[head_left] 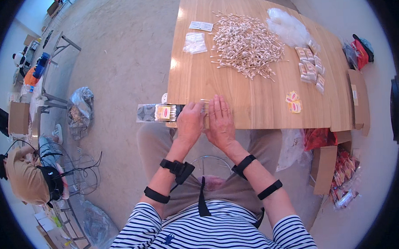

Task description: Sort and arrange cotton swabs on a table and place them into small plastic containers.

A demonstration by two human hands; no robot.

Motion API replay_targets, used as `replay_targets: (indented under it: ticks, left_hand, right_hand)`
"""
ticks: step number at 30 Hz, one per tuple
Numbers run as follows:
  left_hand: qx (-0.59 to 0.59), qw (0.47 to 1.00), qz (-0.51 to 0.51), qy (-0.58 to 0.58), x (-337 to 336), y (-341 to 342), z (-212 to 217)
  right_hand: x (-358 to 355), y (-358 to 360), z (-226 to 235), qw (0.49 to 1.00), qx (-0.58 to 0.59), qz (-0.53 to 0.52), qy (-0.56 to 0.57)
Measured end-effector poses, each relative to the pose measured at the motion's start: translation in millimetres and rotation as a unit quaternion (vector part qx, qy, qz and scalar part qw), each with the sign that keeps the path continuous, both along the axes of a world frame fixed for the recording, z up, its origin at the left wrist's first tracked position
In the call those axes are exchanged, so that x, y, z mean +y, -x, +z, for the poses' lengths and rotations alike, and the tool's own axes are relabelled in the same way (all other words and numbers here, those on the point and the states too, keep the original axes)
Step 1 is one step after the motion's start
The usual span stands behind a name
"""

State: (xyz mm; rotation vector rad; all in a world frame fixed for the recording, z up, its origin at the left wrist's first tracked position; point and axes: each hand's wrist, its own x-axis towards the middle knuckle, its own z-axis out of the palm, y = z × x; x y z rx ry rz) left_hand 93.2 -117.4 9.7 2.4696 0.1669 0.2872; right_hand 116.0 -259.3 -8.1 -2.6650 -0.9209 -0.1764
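At the near edge of the table (193, 81), both hands press flat, side by side, on a small bundle of cotton swabs (205, 106). The left hand (189, 122) lies palm-down with fingers bent over the bundle's left end; the right hand (220, 119) rests open, fingers straight, over its right end. Neither grips; they hold the swabs down and square them. Just left of the left hand a clear packet (157, 113) with a yellow label hangs past the table's edge. Farther back lie a big heap of loose swabs (245, 44), filled packs (310, 67), empty bags (195, 42) and stickers (293, 101). Judging by the layout, the bundle sits so close to the edge that a slip could roll swabs onto the lap or floor, and the overhanging packet could tip off if nudged.
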Motion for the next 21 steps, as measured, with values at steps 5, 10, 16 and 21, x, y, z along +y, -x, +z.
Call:
replay_targets:
  ticks: [5, 10, 16, 21]
  left_hand:
    - [-0.015, 1.0, -0.002, -0.004, 0, 0, 1]
    - [-0.015, 1.0, -0.003, 0.005, -1, 2, 2]
    - [-0.032, 0.995, -0.04, -0.089, -5, 10, 0]
    - [-0.049, 0.974, -0.116, -0.188, -6, 25, -6]
  right_hand:
    - [1, -1, -1, 1.0, -0.015, -0.005, 0.008]
    - [0, 0, -2, 1.0, 0.008, -0.004, 0.007]
    - [1, -1, -8, 0.999, -0.022, -0.011, 0.031]
    - [2, -1, -16, 0.999, -0.041, -0.013, 0.017]
